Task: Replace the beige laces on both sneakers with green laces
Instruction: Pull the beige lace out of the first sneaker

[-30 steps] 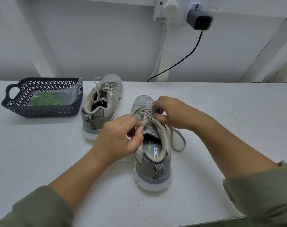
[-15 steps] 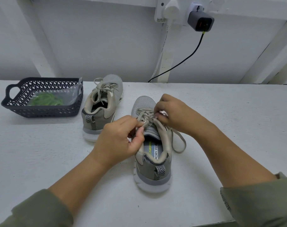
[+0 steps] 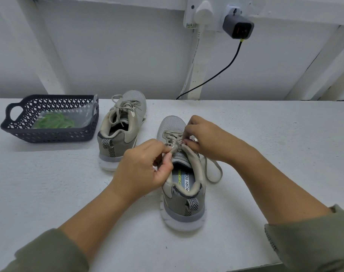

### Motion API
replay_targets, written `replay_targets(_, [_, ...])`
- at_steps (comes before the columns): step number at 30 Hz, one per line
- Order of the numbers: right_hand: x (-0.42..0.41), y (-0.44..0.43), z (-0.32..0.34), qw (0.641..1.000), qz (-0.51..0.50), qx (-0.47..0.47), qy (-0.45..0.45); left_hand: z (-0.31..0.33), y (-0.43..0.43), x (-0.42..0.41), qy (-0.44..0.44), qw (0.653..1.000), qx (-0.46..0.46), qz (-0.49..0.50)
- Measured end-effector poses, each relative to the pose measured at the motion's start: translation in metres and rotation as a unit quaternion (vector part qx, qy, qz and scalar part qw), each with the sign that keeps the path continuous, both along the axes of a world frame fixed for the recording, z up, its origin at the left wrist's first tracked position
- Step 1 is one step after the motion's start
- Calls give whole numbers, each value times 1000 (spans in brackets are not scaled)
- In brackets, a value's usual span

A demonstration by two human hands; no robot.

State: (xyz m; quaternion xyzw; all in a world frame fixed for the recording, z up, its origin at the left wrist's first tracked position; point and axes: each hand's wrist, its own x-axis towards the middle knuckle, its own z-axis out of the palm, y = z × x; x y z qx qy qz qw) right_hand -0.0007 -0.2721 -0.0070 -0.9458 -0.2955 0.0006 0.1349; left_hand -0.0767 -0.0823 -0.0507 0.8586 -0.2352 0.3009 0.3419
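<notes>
Near sneaker (image 3: 184,205): between both hands, heel toward the person.
Beige lace (image 3: 213,173): still threaded, with a loose loop trailing under the right wrist.
Change: almost none. Both hands stay at the same crossing, so unlacing has likely barely begun.
Left hand (image 3: 145,165): curled, pinching the lace at the tongue.
Right hand (image 3: 208,138): fingertips pinching the lacing.
Green laces (image 3: 55,121): in the basket (image 3: 49,137), well left of the left hand.

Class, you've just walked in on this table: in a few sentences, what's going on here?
A person is working the beige lace out of the nearer sneaker. The left hand pinches it by the tongue, and the right hand pinches it beside the eyelets. The other sneaker is laced in beige. The green laces lie bagged in the dark basket, untouched.
</notes>
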Motion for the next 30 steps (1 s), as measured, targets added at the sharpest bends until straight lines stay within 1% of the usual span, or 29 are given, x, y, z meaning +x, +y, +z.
replay_targets(2, [2, -3, -1, 1000, -19, -13, -15, 0, 0, 0, 0, 1000, 1, -2])
replay_targets(3, [3, -6, 0, 998, -51, -37, -30, 0, 0, 0, 0, 1000, 3, -1])
replay_targets(4, [5, -9, 0, 990, -102, -83, -42, 1, 0, 1, -1, 1000, 5, 1])
replay_targets(6, [5, -16, -1, 962, -199, -175, -58, 1, 0, 0, -4, 1000, 6, 4])
replay_targets(7, [5, -19, -2, 960, -212, -176, -55, 1, 0, 0, -4, 1000, 3, 4])
replay_targets(8, [5, -19, -2, 971, -192, -137, -46, 1, 0, 0, -4, 1000, 1, 3])
replay_targets(10, [1, -14, 0, 994, -102, -23, 0, 0, 0, -1, -1, 1000, 1, 3])
replay_targets(11, [-1, -9, 3, 998, -58, 11, 22, 0, 0, 0, 0, 1000, 3, 4])
replay_targets(12, [-2, -5, 4, 999, -30, 20, 30, 0, 0, 0, 0, 1000, 5, 5])
replay_targets(14, [-1, -2, 2, 1000, -11, 18, 19, 0, 0, 1, 0, 1000, 6, 7])
replay_targets(17, [0, -5, -1, 999, -16, 30, 6, 0, 0, 0, -1, 1000, 9, 7])
replay_targets(19, [0, -4, -2, 999, -36, 26, -12, -1, -1, 0, -3, 1000, 12, 7])
replay_targets(20, [0, -4, -3, 998, -59, 15, -29, -1, -1, 1, -4, 1000, 14, 10])
replay_targets(22, [3, -6, -5, 988, -136, -36, -60, -1, 0, 1, -5, 1000, 15, 19])
replay_targets(24, [5, -15, -5, 973, -207, -88, -52, -1, 2, 0, -8, 1000, 16, 22])
replay_targets(25, [4, -20, -3, 971, -216, -94, -27, -1, 2, -1, -7, 1000, 17, 20])
replay_targets(28, [-5, -20, 7, 983, -175, -51, 37, 1, -1, 3, 29, 999, 7, 25])
replay_targets(30, [-15, -13, 19, 986, -159, -11, 38, 8, 2, 18, 56, 997, -9, 43])
